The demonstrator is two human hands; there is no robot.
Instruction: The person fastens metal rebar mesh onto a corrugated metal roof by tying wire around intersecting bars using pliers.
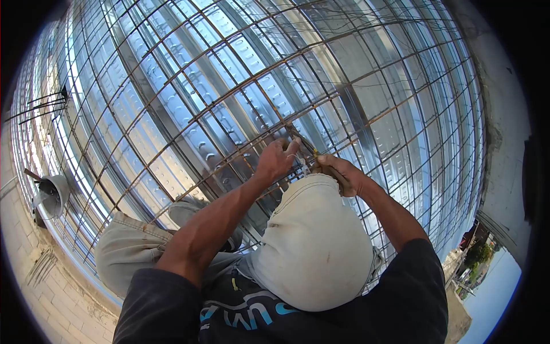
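My left hand (277, 158) is at the rebar mesh (220, 103) just beyond my knee, its fingers curled close to a bar crossing. What those fingers pinch, if anything, is too small to make out. Close by on the right, my right hand (342, 173) is closed around a slim dark tool with a yellowish part (315, 152), which points toward the same crossing. The tool's kind is unclear, as the palm and knee hide much of it. A pale, thin strand (303, 167) hangs between both hands.
Ribbed, shiny metal decking (166, 74) lies under the mesh. Loose thin wires (349, 28) spread across the far bars. A grey bucket (56, 196) stands at the left, near a block wall (34, 258). Concrete (504, 109) borders the right side, with a drop beyond at lower right.
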